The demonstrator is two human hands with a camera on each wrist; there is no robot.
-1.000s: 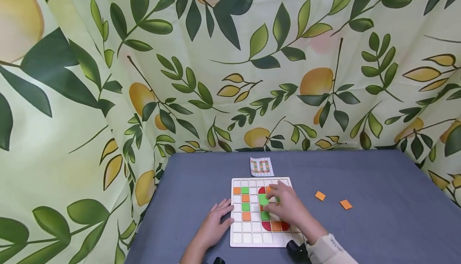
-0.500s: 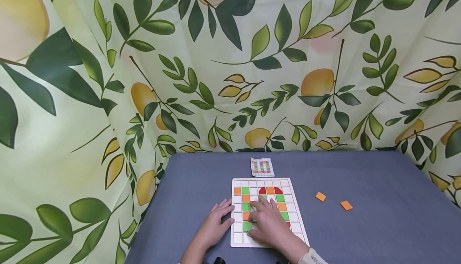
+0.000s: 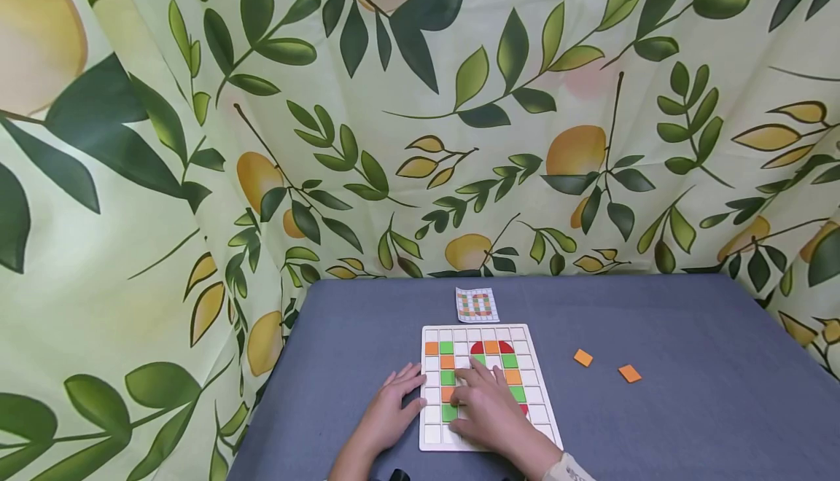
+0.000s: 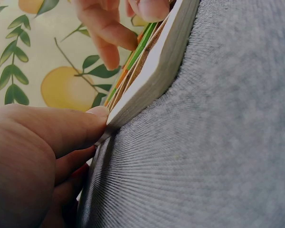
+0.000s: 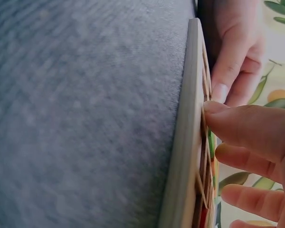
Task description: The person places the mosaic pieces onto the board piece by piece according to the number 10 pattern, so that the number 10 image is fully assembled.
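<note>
A white grid board (image 3: 433, 433) lies on the table with orange, green and red tiles in its cells. My left hand (image 3: 389, 409) rests at the board's left edge, its thumb touching the rim in the left wrist view. Over the middle of the board is my right hand (image 3: 487, 408), fingers spread and lightly bent. Its thumb and fingertips are by a green tile (image 3: 449, 413) low in the left column of tiles. In the right wrist view the thumb (image 5: 223, 114) touches the board's surface, apart from the other fingers. The hand hides several cells.
Behind the board lies a small printed card (image 3: 477, 305) with a coloured grid pattern. Two loose orange tiles, a nearer one (image 3: 630, 373) and a farther one (image 3: 583, 358), lie to the right on the grey tabletop (image 3: 695, 408). Leaf-patterned fabric (image 3: 420, 138) hangs behind the table.
My right hand has moved left and toward me from the upper right of the board. A green tile now sits in the left column's lower cell, which was bare. My left hand stays put.
</note>
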